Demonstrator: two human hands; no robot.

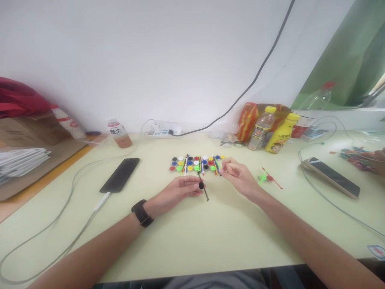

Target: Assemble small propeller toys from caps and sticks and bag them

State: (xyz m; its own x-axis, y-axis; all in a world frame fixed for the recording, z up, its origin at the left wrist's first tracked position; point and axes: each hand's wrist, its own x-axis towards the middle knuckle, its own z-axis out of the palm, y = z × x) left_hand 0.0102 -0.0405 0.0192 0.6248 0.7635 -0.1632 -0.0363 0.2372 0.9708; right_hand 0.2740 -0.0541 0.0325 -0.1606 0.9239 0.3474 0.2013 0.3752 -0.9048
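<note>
My left hand [183, 189] holds a small black round piece [201, 186] at its fingertips, and a thin black stick [206, 196] slants across the same spot. Whether the two are joined cannot be told. Several small round pieces [196, 163] in many colours stand in close rows just beyond my hands. Thin coloured sticks [184, 164] lie in bundles across these rows. My right hand [234, 172] is closed in a pinch at the right end of the rows, touching or very near the sticks there. What its fingers hold, if anything, is too small to make out.
Right of my right hand lie a green piece [262, 178] and a red piece with a stick [270, 178]. Phones lie left [120, 175] and right [334, 177], with cables around. Bottles [261, 128], eyeglasses [232, 143] and a power strip [164, 133] are along the wall.
</note>
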